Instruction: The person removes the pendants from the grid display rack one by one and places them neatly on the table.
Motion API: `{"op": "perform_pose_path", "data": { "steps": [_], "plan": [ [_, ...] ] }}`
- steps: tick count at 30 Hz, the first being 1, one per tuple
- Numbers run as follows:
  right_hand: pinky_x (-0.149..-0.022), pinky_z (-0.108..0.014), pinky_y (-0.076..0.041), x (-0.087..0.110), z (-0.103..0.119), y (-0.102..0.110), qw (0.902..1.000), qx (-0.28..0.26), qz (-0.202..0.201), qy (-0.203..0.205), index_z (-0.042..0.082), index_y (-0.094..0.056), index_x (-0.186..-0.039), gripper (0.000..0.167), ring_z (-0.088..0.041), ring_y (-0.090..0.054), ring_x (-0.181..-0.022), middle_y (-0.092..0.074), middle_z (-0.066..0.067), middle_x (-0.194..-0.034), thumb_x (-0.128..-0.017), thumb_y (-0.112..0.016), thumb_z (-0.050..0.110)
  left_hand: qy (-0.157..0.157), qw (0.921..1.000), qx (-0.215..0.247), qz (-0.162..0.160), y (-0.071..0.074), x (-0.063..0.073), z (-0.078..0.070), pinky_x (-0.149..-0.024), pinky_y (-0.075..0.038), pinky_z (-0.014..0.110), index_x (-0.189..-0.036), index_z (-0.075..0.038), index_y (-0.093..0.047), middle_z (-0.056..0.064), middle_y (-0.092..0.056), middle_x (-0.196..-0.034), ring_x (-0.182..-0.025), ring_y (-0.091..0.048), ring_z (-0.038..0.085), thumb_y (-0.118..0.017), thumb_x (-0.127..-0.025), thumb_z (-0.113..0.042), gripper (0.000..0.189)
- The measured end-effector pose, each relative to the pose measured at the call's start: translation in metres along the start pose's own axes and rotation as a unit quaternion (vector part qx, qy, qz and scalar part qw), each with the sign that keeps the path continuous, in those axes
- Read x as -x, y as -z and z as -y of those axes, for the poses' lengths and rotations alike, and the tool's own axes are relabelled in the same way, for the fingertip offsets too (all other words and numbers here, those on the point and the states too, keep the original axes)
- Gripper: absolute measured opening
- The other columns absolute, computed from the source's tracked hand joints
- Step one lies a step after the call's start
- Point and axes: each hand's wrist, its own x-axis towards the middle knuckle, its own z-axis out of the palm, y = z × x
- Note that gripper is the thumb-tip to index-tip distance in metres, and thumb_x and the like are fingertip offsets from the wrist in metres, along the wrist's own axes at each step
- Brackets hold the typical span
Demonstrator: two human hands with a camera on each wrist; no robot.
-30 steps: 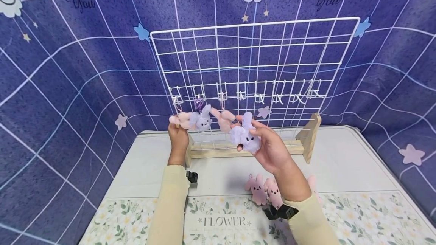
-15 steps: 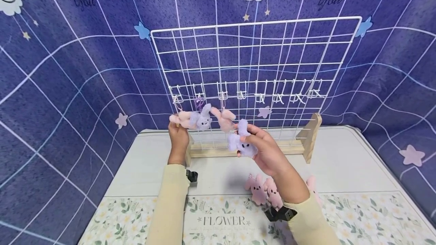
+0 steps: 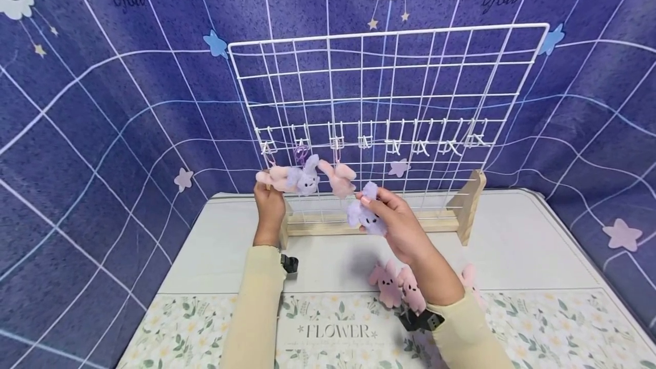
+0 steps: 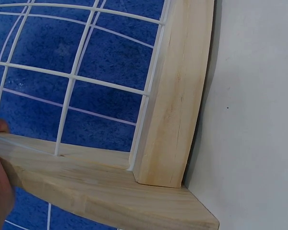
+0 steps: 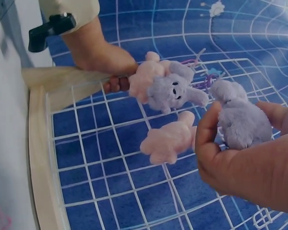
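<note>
My right hand (image 3: 405,226) pinches a lavender plush bunny keychain (image 3: 370,222) by its upper part, in front of the white wire grid (image 3: 389,95). In the right wrist view, that bunny's furry back (image 5: 245,124) shows between thumb and fingers. At the grid's left end my left hand (image 3: 269,206) grips the wooden stand (image 4: 86,191); its fingers (image 5: 116,85) show on the wood in the right wrist view. A pink plush (image 3: 277,178), another lavender bunny (image 3: 306,180) and another pink plush (image 3: 339,179) hang from the three leftmost hooks.
Several white hooks (image 3: 420,147) continue along the grid to the right. Pink plush bunnies (image 3: 388,285) lie on the table below my right forearm, one (image 3: 470,281) partly hidden behind it. A floral mat (image 3: 328,312) covers the table's near part. A patterned blue cloth (image 3: 128,73) hangs behind.
My right hand has lowered slightly with the lavender bunny, and its fingers have shifted on it as the bunny turned. The left hand has stayed on the stand.
</note>
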Motion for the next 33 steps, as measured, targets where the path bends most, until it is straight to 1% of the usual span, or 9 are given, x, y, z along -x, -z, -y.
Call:
{"op": "perform_pose_path", "data": {
  "steps": [4, 7, 11, 16, 21, 25, 30, 31, 33],
  "plan": [
    [-0.084, -0.028, -0.062, -0.0002, -0.0011, 0.0013, 0.9996, 0.019, -0.022, 0.008, 0.002, -0.061, -0.127, 0.024, -0.009, -0.068, -0.098, -0.07, 0.008, -0.117, -0.107, -0.054, 0.014, -0.003, 1.0, -0.001, 0.003, -0.0012, -0.0002, 0.0002, -0.091, -0.047, 0.015, -0.108, 0.02, -0.059, -0.024, -0.065, -0.09, -0.094, -0.058, -0.003, -0.056, -0.1, 0.003, 0.019],
    [-0.086, -0.028, -0.062, -0.0005, -0.0027, 0.0024, 0.9994, 0.025, -0.016, 0.016, 0.0, -0.062, -0.125, 0.023, -0.009, -0.068, -0.098, -0.07, 0.008, -0.112, -0.108, -0.054, 0.014, -0.005, 1.0, -0.005, 0.006, -0.002, -0.0001, 0.0007, -0.09, -0.047, 0.015, -0.109, 0.021, -0.057, -0.025, -0.065, -0.089, -0.093, -0.058, -0.004, -0.056, -0.1, 0.003, 0.021],
    [-0.077, -0.023, -0.057, -0.0004, -0.0055, 0.003, 0.9986, 0.045, -0.008, 0.027, -0.001, -0.061, -0.122, 0.025, -0.008, -0.065, -0.089, -0.069, 0.008, -0.101, -0.109, -0.052, 0.018, -0.006, 1.0, -0.003, 0.004, -0.0033, 0.0002, 0.0015, -0.091, -0.047, 0.015, -0.108, 0.02, -0.058, -0.025, -0.065, -0.09, -0.094, -0.058, -0.003, -0.057, -0.1, 0.003, 0.02],
    [-0.07, -0.022, -0.055, 0.0005, -0.007, 0.0024, 0.9969, 0.07, -0.015, 0.031, -0.004, -0.06, -0.121, 0.028, -0.008, -0.063, -0.083, -0.067, 0.007, -0.094, -0.11, -0.049, 0.02, -0.002, 0.9999, 0.013, 0.007, -0.0052, -0.0001, 0.0037, -0.094, -0.046, 0.017, -0.108, 0.017, -0.06, -0.023, -0.065, -0.092, -0.097, -0.057, -0.002, -0.056, -0.098, 0.005, 0.016],
    [-0.064, -0.023, -0.052, 0.0017, -0.0061, 0.0006, 0.9967, 0.08, -0.01, 0.012, 0.002, -0.06, -0.115, 0.025, -0.009, -0.06, -0.076, -0.063, 0.004, -0.091, -0.11, -0.046, 0.022, -0.001, 0.9999, 0.01, 0.006, -0.0057, -0.0002, 0.0037, -0.095, -0.046, 0.016, -0.106, 0.014, -0.063, -0.022, -0.065, -0.093, -0.098, -0.056, -0.004, -0.057, -0.098, 0.004, 0.014],
    [-0.058, -0.023, -0.048, 0.0025, -0.0055, -0.0003, 0.9944, 0.104, -0.016, -0.003, 0.005, -0.057, -0.117, 0.025, -0.009, -0.058, -0.071, -0.062, 0.003, -0.086, -0.109, -0.044, 0.025, -0.003, 1.0, 0.003, 0.006, -0.0046, -0.0007, 0.0023, -0.091, -0.047, 0.016, -0.104, 0.011, -0.064, -0.022, -0.065, -0.091, -0.095, -0.057, -0.002, -0.058, -0.099, 0.002, 0.012],
    [-0.055, -0.024, -0.046, 0.0035, -0.0051, -0.0003, 0.9909, 0.134, -0.01, 0.007, 0.0, -0.053, -0.121, 0.029, -0.01, -0.056, -0.066, -0.061, 0.001, -0.082, -0.108, -0.042, 0.024, 0.002, 1.0, 0.008, 0.001, -0.003, -0.002, 0.0007, -0.093, -0.048, 0.016, -0.111, 0.016, -0.063, -0.023, -0.068, -0.093, -0.098, -0.06, -0.002, -0.056, -0.098, 0.004, 0.019],
    [-0.055, -0.024, -0.046, 0.0039, -0.0047, -0.0001, 0.9903, 0.139, -0.006, 0.009, -0.002, -0.052, -0.122, 0.03, -0.01, -0.057, -0.066, -0.061, 0.001, -0.083, -0.108, -0.041, 0.022, -0.002, 1.0, 0.008, -0.001, -0.0022, -0.0031, 0.0054, -0.094, -0.048, 0.016, -0.11, 0.013, -0.066, -0.024, -0.068, -0.094, -0.099, -0.06, -0.002, -0.057, -0.098, 0.002, 0.018],
    [-0.056, -0.023, -0.046, 0.0054, -0.0045, 0.001, 0.9889, 0.148, 0.005, 0.014, -0.005, -0.05, -0.122, 0.03, -0.01, -0.057, -0.067, -0.061, 0.001, -0.084, -0.109, -0.041, 0.02, -0.001, 1.0, 0.002, -0.003, -0.002, -0.0025, 0.0036, -0.094, -0.048, 0.016, -0.111, 0.015, -0.065, -0.024, -0.068, -0.094, -0.099, -0.061, 0.0, -0.058, -0.098, -0.001, 0.021]
  ]
}}
